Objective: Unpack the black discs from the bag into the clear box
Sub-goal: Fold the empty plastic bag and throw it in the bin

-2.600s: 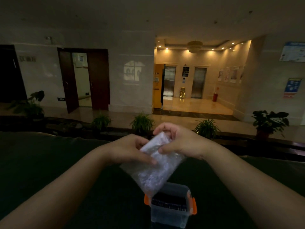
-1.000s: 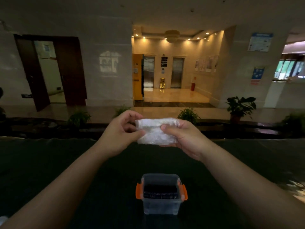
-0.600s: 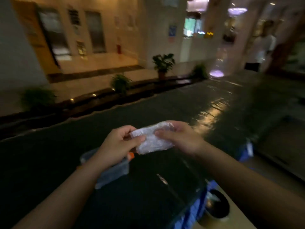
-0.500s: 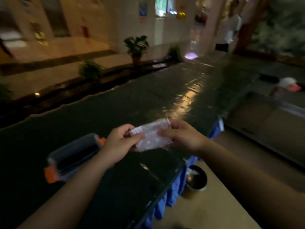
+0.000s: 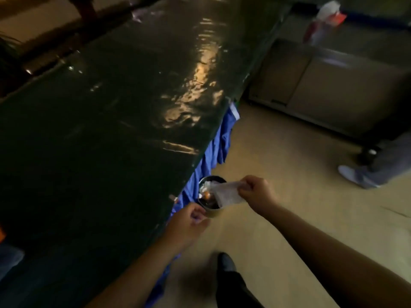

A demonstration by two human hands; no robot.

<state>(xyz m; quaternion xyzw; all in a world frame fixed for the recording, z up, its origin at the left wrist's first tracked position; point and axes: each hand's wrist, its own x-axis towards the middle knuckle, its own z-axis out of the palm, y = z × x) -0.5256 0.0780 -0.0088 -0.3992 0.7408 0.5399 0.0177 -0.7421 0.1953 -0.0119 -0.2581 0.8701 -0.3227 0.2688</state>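
Observation:
My right hand point(image 5: 255, 193) pinches the crumpled clear bag point(image 5: 226, 194) by one end. The bag looks flat and hangs over a small round waste bin point(image 5: 213, 213) on the floor beside the table. My left hand point(image 5: 189, 223) hovers lower left of the bag at the table's edge, fingers curled in, with nothing seen in them. An orange scrap at the far left edge point(image 5: 1, 235) may be the clear box's latch; the rest of the box is out of view. No black discs show.
The long dark glossy table point(image 5: 111, 130) fills the left, with a blue skirt cloth point(image 5: 222, 141) along its edge. My dark shoe point(image 5: 224, 263) stands on the beige floor. Another person's shoe point(image 5: 353, 175) and a grey cabinet point(image 5: 322, 85) are at the right.
My view swung right and down, from the box on the table to the floor. My left hand let go of the bag. My right hand carried it down over the bin.

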